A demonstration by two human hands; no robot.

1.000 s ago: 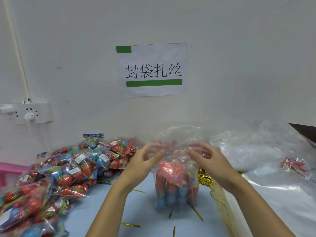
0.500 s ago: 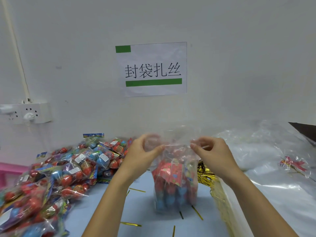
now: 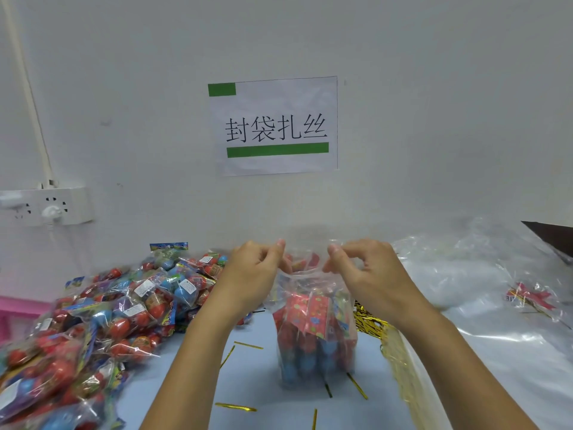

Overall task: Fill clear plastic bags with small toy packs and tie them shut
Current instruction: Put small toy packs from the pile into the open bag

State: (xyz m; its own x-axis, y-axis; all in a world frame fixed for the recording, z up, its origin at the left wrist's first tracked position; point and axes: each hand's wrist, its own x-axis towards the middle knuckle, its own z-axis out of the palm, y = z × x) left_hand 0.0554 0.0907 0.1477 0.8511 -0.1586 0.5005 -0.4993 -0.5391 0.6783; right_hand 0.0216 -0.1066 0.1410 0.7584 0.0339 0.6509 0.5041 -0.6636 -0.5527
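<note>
Left hand [image 3: 251, 274] and right hand [image 3: 372, 274] each pinching the filled clear bag [image 3: 316, 330] top, toy packs [image 3: 102, 318] heaped left

We cannot read the toy packs [image 3: 313, 315] inside the clear bag [image 3: 316, 336]; film blurs their prints. The pile of packs [image 3: 93, 321] at lower left runs off the frame edge, its small labels illegible. A dark object [image 3: 552, 240] at right edge is cut off.

Toy packs [image 3: 102, 318] left of bag [image 3: 316, 330]
</note>
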